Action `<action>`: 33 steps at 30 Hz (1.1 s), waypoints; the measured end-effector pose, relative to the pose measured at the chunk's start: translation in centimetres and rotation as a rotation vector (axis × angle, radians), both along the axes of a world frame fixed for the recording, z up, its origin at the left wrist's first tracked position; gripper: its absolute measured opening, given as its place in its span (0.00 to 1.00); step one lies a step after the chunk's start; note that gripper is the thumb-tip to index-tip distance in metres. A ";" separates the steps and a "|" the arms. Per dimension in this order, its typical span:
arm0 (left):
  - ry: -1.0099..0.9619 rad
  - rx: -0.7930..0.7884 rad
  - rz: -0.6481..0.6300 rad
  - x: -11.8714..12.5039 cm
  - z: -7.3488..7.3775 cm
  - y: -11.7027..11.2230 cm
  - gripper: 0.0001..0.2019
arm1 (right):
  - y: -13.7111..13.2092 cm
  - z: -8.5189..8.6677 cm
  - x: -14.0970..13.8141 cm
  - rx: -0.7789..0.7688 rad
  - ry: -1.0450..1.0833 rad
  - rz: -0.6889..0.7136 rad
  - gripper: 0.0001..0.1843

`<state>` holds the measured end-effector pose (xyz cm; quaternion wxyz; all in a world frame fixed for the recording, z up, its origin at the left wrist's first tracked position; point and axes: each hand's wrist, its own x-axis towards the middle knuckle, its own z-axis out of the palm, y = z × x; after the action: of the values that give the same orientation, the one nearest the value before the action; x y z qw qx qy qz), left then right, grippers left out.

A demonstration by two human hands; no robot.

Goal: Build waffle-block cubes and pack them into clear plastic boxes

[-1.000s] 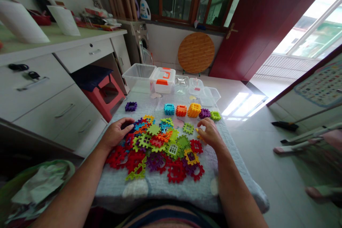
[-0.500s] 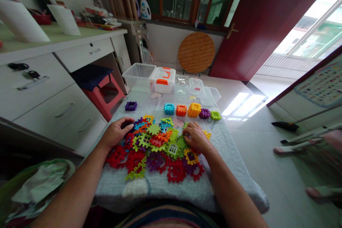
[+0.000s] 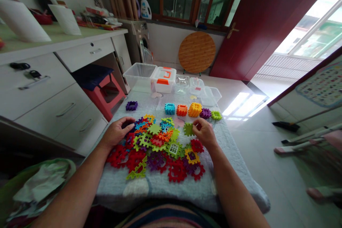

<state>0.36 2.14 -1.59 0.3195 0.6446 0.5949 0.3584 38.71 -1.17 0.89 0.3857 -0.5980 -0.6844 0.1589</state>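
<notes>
A heap of flat, toothed plastic building tiles [image 3: 157,148] in red, green, purple, yellow and blue lies on a table covered with a grey-blue cloth [image 3: 171,185]. My right hand [image 3: 204,133] pinches a green square tile [image 3: 188,128] at the heap's far right edge. My left hand [image 3: 116,132] rests curled on the heap's left side, fingers over dark tiles. Beyond the heap stands a row of small assembled cubes: blue [image 3: 169,108], orange [image 3: 181,110], yellow [image 3: 194,109], purple [image 3: 205,113], green [image 3: 216,115]. A lone purple piece [image 3: 131,105] sits at the far left.
Clear plastic boxes [image 3: 139,73] and a white case with orange latches [image 3: 163,79] stand at the table's far end. White drawers [image 3: 53,96] and a red stool [image 3: 105,94] are on the left. A red door [image 3: 256,25] and tiled floor lie to the right.
My right hand reached left into the heap, then drew back to the right holding a green tile. My left hand has stayed put.
</notes>
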 end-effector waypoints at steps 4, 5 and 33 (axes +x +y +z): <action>-0.010 -0.005 -0.005 -0.2 -0.3 0.1 0.25 | 0.3 -0.1 0.2 0.110 0.113 -0.077 0.08; -0.010 -0.006 -0.007 -0.2 -0.3 0.1 0.25 | 0.3 -0.1 0.2 0.140 0.099 -0.084 0.09; 0.013 0.010 0.011 0.2 0.4 -0.2 0.23 | 0.1 -1.2 0.5 -0.056 -0.308 0.111 0.29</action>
<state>0.55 1.95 -1.15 0.3106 0.6452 0.5987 0.3589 39.22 -1.03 -0.32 0.2502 -0.5870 -0.7627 0.1055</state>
